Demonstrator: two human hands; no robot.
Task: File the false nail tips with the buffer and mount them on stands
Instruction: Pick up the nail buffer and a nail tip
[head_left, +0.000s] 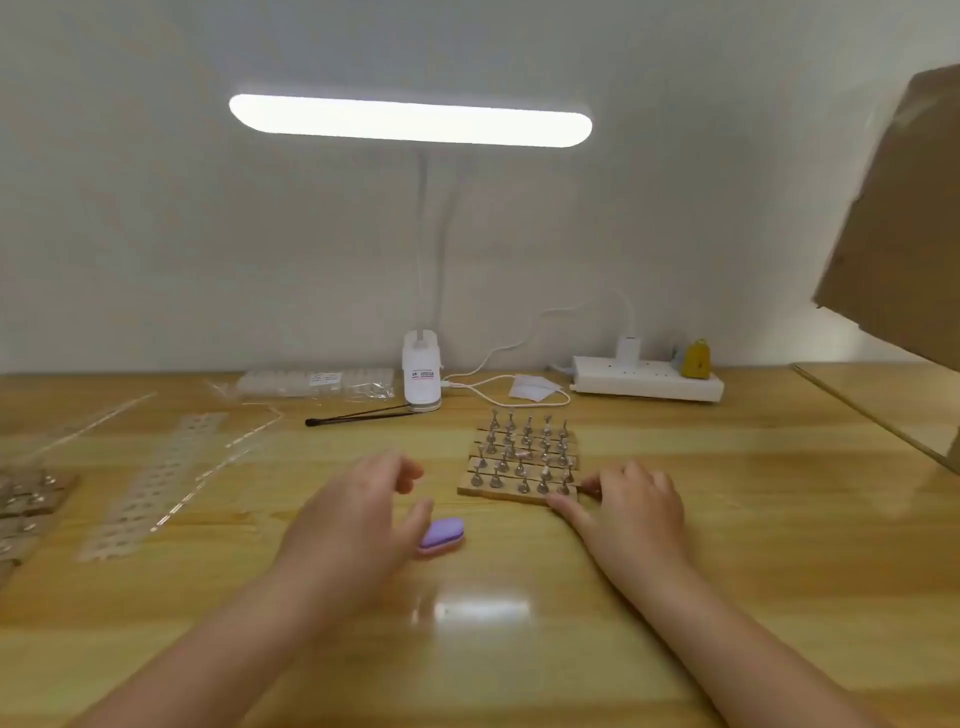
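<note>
Left hand (358, 512) hovers beside the purple buffer (441, 535) — fingers loosely apart, holding nothing. Right hand (631, 506) touches the stand board (511, 493) on the bench (727, 545) — fingers relaxed.

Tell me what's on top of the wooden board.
Rows of small metal stands stand on the board; whether they carry nail tips is too blurred to tell. The right hand covers its near right corner.

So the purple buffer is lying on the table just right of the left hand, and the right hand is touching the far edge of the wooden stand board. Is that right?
Not quite. The head view shows the right hand touching the near right corner of the wooden stand board, not its far edge. The rest holds: the purple buffer lies on the table just right of the left hand.
</note>
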